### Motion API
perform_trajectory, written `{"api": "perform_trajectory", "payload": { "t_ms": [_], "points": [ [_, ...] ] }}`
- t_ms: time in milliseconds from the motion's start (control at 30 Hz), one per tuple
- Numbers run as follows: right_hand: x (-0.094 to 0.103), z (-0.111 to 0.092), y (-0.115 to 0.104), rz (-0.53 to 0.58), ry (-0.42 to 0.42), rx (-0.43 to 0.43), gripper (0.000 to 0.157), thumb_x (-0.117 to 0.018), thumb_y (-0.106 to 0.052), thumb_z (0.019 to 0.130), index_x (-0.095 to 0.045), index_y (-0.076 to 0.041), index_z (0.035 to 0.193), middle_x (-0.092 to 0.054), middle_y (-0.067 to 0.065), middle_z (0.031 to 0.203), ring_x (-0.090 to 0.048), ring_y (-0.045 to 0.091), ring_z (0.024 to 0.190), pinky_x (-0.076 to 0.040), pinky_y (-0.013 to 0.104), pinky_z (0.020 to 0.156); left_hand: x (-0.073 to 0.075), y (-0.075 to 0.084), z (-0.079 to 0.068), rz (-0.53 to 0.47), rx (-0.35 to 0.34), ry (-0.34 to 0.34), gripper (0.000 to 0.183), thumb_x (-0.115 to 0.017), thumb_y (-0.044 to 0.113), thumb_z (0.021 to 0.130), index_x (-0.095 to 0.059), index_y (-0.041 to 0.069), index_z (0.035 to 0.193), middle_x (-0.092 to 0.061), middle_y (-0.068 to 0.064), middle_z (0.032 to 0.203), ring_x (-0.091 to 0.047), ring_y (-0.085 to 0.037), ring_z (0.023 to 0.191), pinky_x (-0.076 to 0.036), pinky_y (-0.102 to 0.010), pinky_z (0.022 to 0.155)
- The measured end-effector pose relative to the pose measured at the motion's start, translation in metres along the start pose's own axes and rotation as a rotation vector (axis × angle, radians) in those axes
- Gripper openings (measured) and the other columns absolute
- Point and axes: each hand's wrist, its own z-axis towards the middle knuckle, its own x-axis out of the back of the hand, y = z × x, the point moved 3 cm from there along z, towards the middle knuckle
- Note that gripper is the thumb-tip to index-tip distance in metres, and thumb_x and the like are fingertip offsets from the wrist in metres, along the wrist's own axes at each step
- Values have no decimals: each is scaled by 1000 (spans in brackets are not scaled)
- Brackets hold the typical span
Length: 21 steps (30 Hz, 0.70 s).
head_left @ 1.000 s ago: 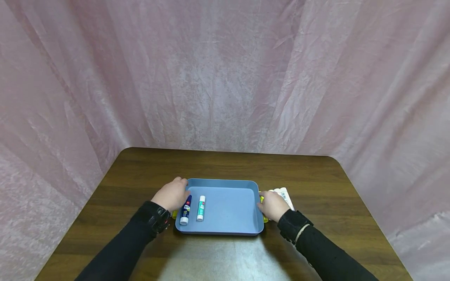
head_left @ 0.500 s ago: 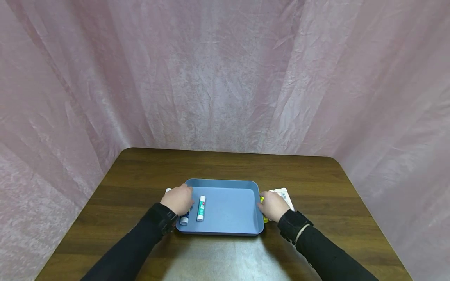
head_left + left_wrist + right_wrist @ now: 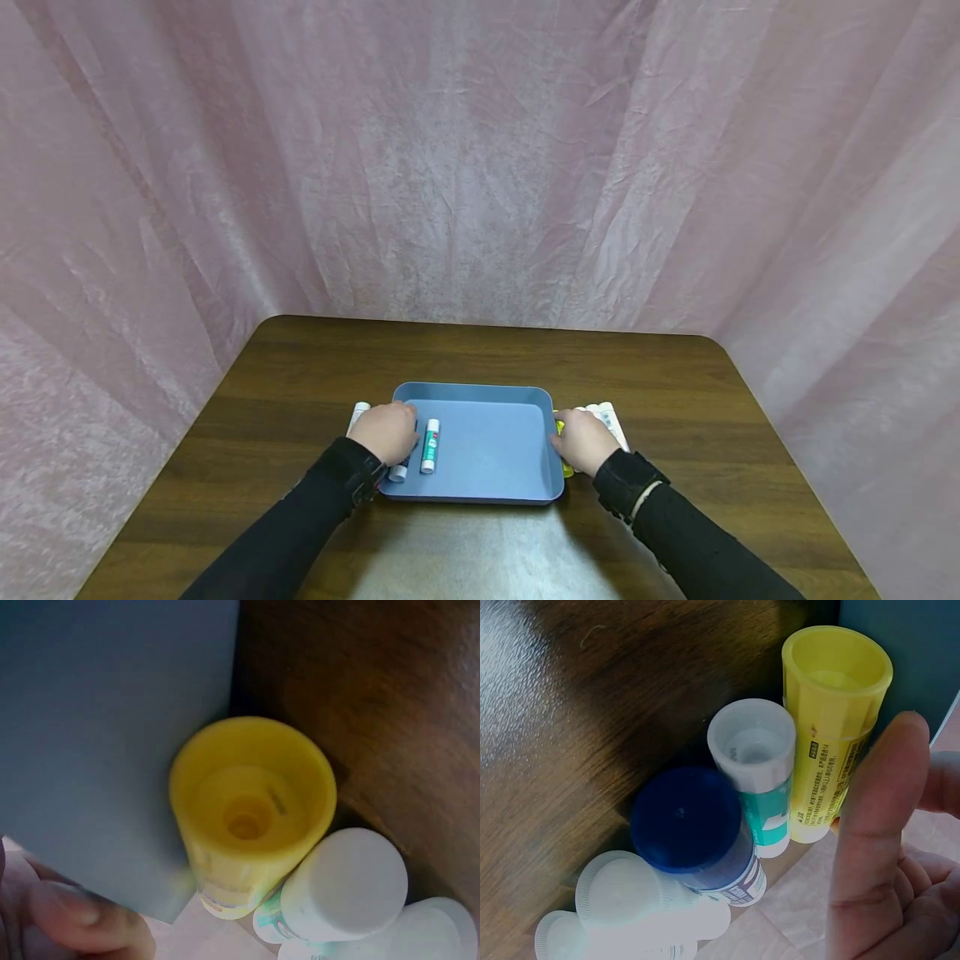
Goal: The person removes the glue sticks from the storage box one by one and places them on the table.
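A blue rectangular tray [image 3: 487, 454] lies between the hands. My left hand [image 3: 386, 432] reaches over its left side and grips a dark blue glue stick with a white end [image 3: 398, 473], mostly hidden beneath the palm. In the left wrist view, curled fingers [image 3: 90, 919] show at lower left without the stick. Beside it in the tray lies a white and green glue stick [image 3: 431, 446]. At the right rim my right hand [image 3: 587, 439] rests against the tray, thumb straight, next to a yellow glue stick [image 3: 832, 727].
Right of the tray, a white and green glue stick [image 3: 754, 772], a dark blue-capped one [image 3: 694, 825] and white ones [image 3: 630, 900] stand in a row. Left of it are a yellow stick [image 3: 255, 795] and white-capped ones [image 3: 349, 885]. Pink cloth [image 3: 480, 167] hangs behind the table [image 3: 480, 350].
My left hand has moved from the tray's left rim rightward over the dark blue glue stick, which has shifted slightly right and turned. A white stick left of the tray now shows. The right hand stays put.
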Motion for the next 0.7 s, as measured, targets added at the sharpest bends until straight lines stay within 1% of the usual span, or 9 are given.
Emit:
{"api": "perform_trajectory", "payload": {
  "t_ms": [133, 267, 433, 700],
  "points": [
    [0, 0, 0, 3, 5, 4, 40, -68, -10, 93, -65, 6, 129, -54, -1, 57, -51, 10, 44, -39, 23, 44, -1, 1, 0, 4, -2, 10, 27, -76, 28, 91, -72, 5, 105, -63, -4, 78, -57, -16, 66, -55, -37, 61],
    [0, 0, 0, 5, 9, 7, 40, -67, -9, 92, -65, 6, 130, -52, -2, 53, -50, 9, 42, -38, 23, 42, 0, 2, -1, 9, -8, 12, 26, -76, 27, 91, -71, 5, 104, -64, -5, 79, -58, -16, 66, -56, -38, 62],
    [1, 0, 0, 4, 13, 11, 40, -67, -9, 92, -65, 6, 130, -51, -2, 53, -49, 9, 42, -38, 22, 42, 0, 3, -1, 16, -18, 14, 26, -75, 28, 91, -72, 5, 103, -65, -5, 78, -57, -16, 65, -55, -38, 62],
    [1, 0, 0, 6, 15, 18, 40, -67, -9, 92, -66, 6, 129, -49, -3, 52, -48, 9, 41, -37, 22, 42, 0, 5, -1, 31, -10, 15, 25, -75, 28, 92, -73, 6, 103, -67, -6, 79, -59, -16, 67, -56, -38, 64]
  ]
}}
